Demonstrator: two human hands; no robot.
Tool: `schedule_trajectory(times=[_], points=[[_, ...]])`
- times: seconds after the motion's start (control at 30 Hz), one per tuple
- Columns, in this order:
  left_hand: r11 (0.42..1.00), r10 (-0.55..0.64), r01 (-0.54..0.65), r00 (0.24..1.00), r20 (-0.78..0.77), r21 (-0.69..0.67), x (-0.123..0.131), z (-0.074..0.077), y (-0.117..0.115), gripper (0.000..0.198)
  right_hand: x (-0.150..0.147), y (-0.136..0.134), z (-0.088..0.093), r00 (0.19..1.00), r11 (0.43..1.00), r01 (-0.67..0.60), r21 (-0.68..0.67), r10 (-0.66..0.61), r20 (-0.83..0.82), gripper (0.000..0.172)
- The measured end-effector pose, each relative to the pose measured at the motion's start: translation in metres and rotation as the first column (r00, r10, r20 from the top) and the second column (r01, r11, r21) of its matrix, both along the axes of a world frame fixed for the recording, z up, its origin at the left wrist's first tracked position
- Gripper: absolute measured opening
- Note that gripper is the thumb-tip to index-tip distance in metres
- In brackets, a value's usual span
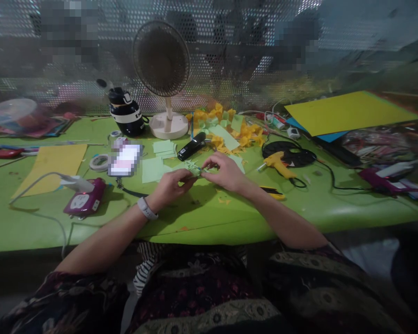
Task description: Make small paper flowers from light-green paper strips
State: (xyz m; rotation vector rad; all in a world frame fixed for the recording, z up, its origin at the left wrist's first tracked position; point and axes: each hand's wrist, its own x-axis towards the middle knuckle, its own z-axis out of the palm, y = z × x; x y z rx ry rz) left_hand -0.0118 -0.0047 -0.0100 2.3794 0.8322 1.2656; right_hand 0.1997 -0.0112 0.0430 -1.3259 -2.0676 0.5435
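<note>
- Two hands at work: left hand and right hand, both over the green table, near its front edge.
- One small pale-green folded paper piece sits between the two hands, just above the table top; thin points stick out of its top. Finer shape too small to tell.
- Left-hand fingers closed in a pinch on the piece's left side; right-hand fingers curled, thumb and forefinger pinching its right end.
- One watch with a pale strap on the left wrist.
- Counted behind the hands: one desk fan, one black-and-white bottle, one black stapler, one yellow glue gun, one tape roll, one phone.
- Several pale-green paper squares lie just behind the left hand; a heap of yellow paper flowers lies farther back.
- One magenta device with a white cable lies left of the left hand, well apart.
- Bare green surface runs along the front edge on both sides of the forearms.
</note>
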Motion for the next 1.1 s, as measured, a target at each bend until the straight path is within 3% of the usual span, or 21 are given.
schedule_trajectory(times=[0.93, 1.1], points=[[1.000, 0.019, -0.019, 0.998, -0.052, 0.010, -0.0007, -0.0013, -0.0001, 0.016, 0.0002, 0.0008, -0.0019, 1.000, 1.000, -0.022, -0.016, 0.022, -0.020, 0.009], [0.999, 0.051, -0.050, 0.998, -0.021, 0.021, -0.0019, -0.0003, 0.0024, 0.017, 0.0061, 0.0047, -0.0016, 0.991, 0.999, -0.035, 0.007, 0.036, -0.132, 0.012]])
